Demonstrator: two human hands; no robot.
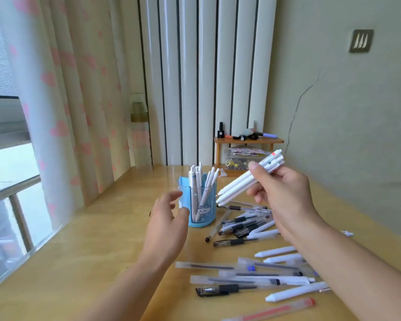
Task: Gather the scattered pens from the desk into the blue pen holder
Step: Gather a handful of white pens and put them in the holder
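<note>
At the centre of the frame the blue holder [200, 202] stands upright on the table [97, 239], with several white pens [198, 181] standing in it. The left hand [169, 218] hovers just left of the holder, fingers spread wide and holding nothing; whether it touches the holder is unclear. The right hand [280, 195], right of centre and raised above the table, grips a bundle of white pens [245, 180] that slants down toward the holder's rim. Below it, loose pens [241, 225] lie heaped beside the holder, and more pens [252, 279] are scattered across the lower right. A small shelf [248, 141] stands at the table's far edge.
</note>
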